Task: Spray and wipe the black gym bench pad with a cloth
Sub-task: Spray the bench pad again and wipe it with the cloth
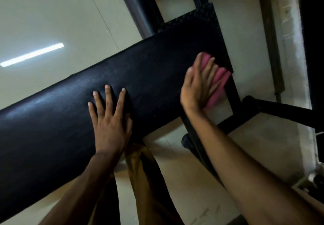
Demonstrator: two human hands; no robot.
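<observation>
From the head view, the black bench pad (73, 112) runs slantwise across the floor (43, 14), from the lower left up toward the upper right. The left hand (109, 119) lies flat on the pad near its middle, fingers spread wide and gripping nothing. The right hand (198, 86) is a little blurred; it lies with straight fingers over a pink cloth (219, 84), pressing it down at the pad's near right edge, with part of the cloth hanging past that edge over the black frame (235, 91). A few tiny droplets speckle the pad between the two hands.
</observation>
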